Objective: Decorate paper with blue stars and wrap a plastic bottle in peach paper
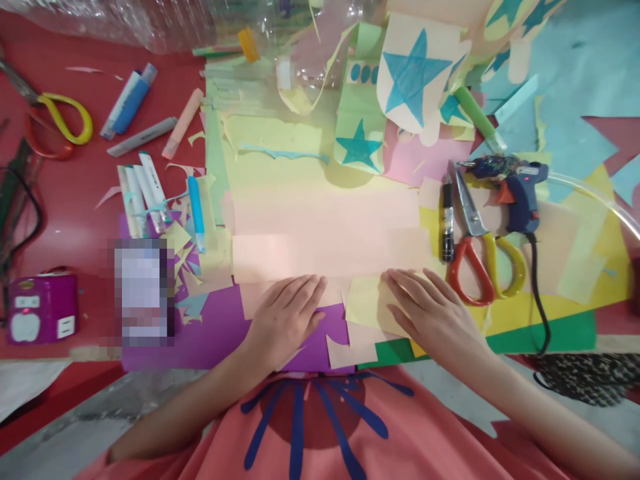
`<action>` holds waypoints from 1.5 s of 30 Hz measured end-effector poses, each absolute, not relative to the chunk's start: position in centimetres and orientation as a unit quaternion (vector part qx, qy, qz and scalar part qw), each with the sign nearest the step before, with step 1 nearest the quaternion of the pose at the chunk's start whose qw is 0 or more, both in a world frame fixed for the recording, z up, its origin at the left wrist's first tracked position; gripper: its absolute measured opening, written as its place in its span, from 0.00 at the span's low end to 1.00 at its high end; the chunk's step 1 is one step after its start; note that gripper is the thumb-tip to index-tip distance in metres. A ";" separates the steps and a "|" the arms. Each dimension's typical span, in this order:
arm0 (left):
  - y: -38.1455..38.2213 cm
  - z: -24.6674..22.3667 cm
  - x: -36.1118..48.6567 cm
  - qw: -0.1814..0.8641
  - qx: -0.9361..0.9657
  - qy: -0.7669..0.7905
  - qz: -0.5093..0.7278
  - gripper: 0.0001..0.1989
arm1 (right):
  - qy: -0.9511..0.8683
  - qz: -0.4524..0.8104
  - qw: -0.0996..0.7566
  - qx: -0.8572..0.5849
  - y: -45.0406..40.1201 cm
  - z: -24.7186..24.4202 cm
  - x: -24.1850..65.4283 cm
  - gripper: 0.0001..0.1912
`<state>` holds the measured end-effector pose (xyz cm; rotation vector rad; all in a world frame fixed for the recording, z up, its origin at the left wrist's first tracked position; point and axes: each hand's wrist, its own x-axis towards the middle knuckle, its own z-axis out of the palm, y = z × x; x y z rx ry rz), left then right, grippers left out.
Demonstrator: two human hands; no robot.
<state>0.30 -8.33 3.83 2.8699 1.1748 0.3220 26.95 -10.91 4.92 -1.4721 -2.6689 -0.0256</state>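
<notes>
A pale pink paper strip [320,253] lies across the middle of the table over other pink and yellow sheets. My left hand [290,317] rests flat near its lower edge, fingers stretched out and fingertips touching the paper. To the right, my right hand [433,310] lies flat in the same way, its fingers extended over the strip's lower right part and a yellow paper piece [363,300]. Neither hand grips anything. Scissors with red and yellow handles [483,267] lie just right of my right hand, beside a black marker [447,223].
A blue glue gun [523,197] with its cord lies at the right. Paper pieces with blue stars [415,77] are at the back. Markers [145,190], a phone [143,290], a purple box [44,307] and more scissors [65,120] are at the left.
</notes>
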 end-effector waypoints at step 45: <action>-9.1 3.1 -2.9 0.075 0.885 0.441 0.128 0.23 | -0.838 0.057 0.117 -0.530 -9.6 4.1 27.7 0.14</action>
